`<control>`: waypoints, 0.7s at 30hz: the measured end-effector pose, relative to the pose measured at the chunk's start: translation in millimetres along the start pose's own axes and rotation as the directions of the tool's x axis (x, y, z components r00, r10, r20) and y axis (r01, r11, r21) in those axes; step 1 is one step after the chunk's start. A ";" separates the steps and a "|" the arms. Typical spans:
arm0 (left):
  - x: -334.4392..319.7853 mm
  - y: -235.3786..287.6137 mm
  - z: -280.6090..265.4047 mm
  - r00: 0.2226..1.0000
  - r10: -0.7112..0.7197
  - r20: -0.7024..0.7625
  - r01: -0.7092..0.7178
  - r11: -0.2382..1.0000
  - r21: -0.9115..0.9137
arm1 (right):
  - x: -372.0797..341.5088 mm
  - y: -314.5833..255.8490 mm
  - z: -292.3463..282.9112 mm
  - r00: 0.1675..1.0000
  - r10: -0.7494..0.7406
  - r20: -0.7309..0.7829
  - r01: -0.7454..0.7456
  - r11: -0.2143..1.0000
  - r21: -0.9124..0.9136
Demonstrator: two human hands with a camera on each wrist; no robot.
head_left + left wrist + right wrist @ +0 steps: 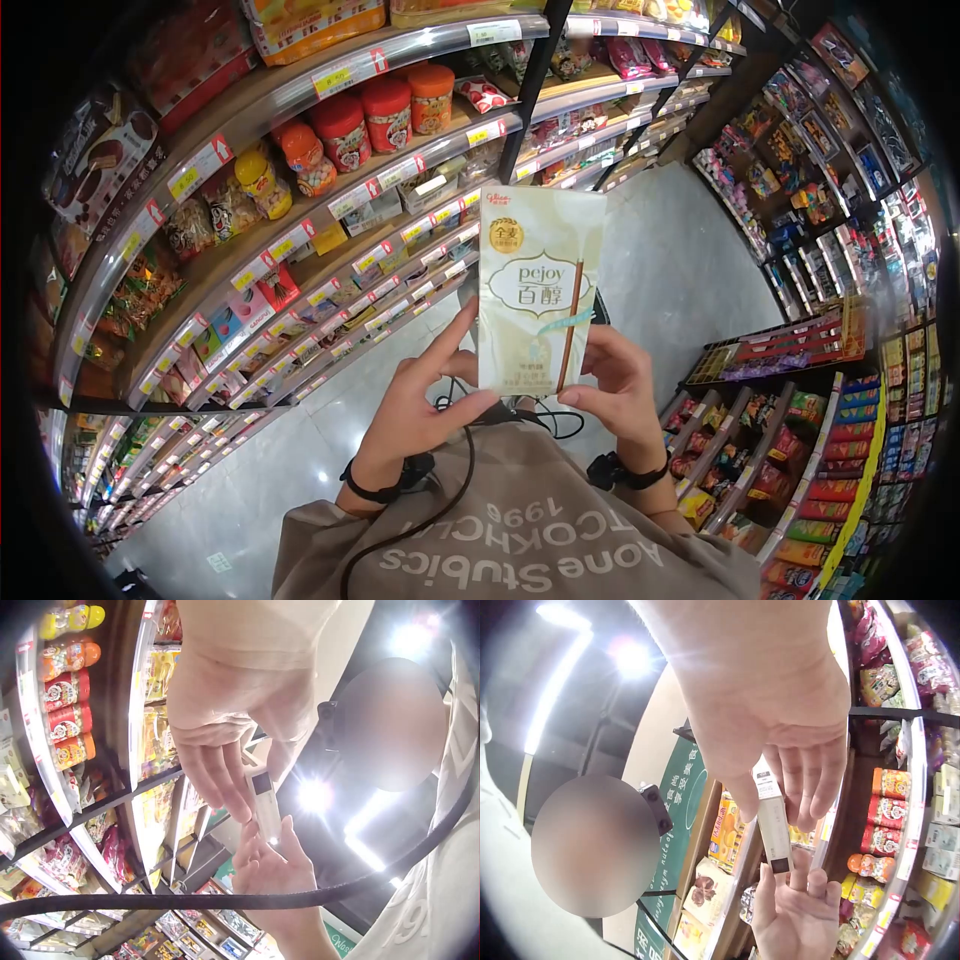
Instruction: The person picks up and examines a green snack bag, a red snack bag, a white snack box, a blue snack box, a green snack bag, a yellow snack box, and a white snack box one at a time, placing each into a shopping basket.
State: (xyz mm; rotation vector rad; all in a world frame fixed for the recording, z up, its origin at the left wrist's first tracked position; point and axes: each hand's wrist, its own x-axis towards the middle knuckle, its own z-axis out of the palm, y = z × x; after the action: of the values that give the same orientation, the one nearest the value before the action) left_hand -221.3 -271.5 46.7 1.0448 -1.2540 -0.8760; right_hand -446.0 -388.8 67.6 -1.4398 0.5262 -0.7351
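Observation:
A cream-coloured box of Pejoy biscuit sticks [527,235] stands upright in front of the person's chest, its printed face toward the head view. My left hand [430,388] grips its lower left edge, thumb at the front and index finger along the side. At the lower right corner my right hand [620,385] pinches the box between thumb and fingers. The left wrist view shows the narrow end of the box [265,810] between both hands. From the right wrist, a slim side of the box [775,829] with small print is visible.
Snack shelves [350,80] with price tags curve along the left, carrying jars with red lids [387,110] and bagged sweets. More racks [800,430] of packets stand at the right. Grey floor [690,250] runs between them. A black cable [455,500] crosses the person's shirt.

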 end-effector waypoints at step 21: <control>-7.8 -14.0 -2.6 0.999 -0.042 -0.024 0.034 0.963 -0.266 | 8.9 -14.4 33.8 0.932 -0.285 0.225 0.352 0.859 -0.372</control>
State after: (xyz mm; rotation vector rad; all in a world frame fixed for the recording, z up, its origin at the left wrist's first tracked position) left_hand -219.3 -268.1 30.9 0.8653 -1.0600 -1.0237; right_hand -417.5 -371.7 85.6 -1.9957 0.3227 -0.7884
